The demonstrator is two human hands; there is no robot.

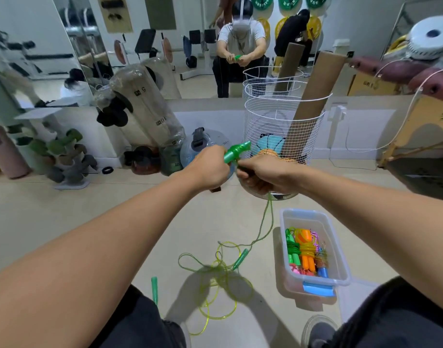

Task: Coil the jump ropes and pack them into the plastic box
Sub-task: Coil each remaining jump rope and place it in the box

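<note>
Pale floor below holds the loose green rope (216,270), beside the plastic box (315,247). Left hand (210,169) grips the green handles (236,151); right hand (260,177) holds cord — wind even, snug loops.

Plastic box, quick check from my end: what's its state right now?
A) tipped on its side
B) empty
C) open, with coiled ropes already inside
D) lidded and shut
C: the plastic box stands upright on the floor with no lid on it, and bundled ropes in green, orange and other colours lie inside, while both hands hold the green handle of a rope not yet packed.
</note>
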